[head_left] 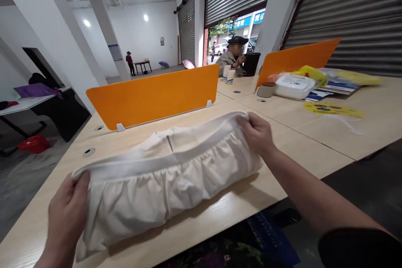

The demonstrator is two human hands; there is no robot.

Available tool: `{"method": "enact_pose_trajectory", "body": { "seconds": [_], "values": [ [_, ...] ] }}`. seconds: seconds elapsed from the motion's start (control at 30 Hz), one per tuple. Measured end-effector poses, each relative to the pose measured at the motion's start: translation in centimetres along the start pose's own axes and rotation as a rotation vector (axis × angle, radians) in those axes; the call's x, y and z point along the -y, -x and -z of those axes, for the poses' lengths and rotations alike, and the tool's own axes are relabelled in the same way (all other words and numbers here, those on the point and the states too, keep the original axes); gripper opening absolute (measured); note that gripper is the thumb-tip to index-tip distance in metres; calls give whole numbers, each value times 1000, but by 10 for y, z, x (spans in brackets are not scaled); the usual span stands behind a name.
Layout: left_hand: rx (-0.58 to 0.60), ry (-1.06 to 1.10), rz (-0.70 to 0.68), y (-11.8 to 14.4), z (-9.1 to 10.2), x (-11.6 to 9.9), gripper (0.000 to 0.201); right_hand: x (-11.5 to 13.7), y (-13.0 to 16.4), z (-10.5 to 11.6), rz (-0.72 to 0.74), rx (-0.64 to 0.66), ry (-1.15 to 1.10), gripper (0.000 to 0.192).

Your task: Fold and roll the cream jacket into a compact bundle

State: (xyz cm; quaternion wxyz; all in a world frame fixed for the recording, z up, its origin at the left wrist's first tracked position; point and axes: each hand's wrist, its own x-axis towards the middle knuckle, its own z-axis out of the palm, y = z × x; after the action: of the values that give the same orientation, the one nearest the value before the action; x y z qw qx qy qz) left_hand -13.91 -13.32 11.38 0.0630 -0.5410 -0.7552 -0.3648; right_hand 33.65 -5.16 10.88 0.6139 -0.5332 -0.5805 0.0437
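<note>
A cream-white garment (135, 205) with a gathered elastic waistband is stretched sideways above the light wood table (301, 150). My left hand (67, 211) grips one end of the band, thumb over its edge. At the other end, my right hand (257, 132) has its fingers closed on the band's corner. The waistband is pulled nearly taut between them, and the cloth below it hangs in folds onto the tabletop. Behind the front edge of the band, a short dark line shows on the inner fabric. The garment's lower part is folded under or out of sight.
Orange divider panels (157, 96) stand along the table's far side. To the right lie a white plastic container (293, 86), a roll of tape (266, 89), yellow bags and a yellow fan (333, 110). Paper cups (230, 77) stand near a seated person (232, 56). A red basin (34, 144) is on the floor.
</note>
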Motion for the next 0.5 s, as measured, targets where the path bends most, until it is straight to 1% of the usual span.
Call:
{"method": "enact_pose_trajectory", "body": {
  "seconds": [0.03,0.07,0.1,0.13,0.17,0.23,0.3,0.33,0.4,0.5],
  "values": [
    [-21,25,23,-20,-13,-12,34,-8,-17,-20,23,22,14,35],
    [-22,22,12,-39,-28,-22,32,-19,-31,-40,26,53,50,34],
    [19,-4,-1,-57,-47,-28,32,-31,-42,-60,3,120,129,34],
    [89,-56,-3,-72,-66,-31,33,-43,-48,-79,-44,205,238,34],
    [152,-143,51,-83,-87,-31,33,-56,-50,-97,-98,298,343,34],
    [248,-204,75,-94,-124,-25,34,-81,-45,-125,-173,411,447,33],
    [306,-240,89,-94,-151,-15,35,-100,-34,-142,-220,479,497,29],
    [321,-257,93,-92,-160,-11,35,-108,-29,-147,-239,505,520,28],
    [331,-299,92,-88,-170,-4,35,-117,-24,-151,-262,536,569,26],
    [355,-383,64,-87,-174,0,37,-119,-26,-151,-258,564,666,29]
  ]
}}
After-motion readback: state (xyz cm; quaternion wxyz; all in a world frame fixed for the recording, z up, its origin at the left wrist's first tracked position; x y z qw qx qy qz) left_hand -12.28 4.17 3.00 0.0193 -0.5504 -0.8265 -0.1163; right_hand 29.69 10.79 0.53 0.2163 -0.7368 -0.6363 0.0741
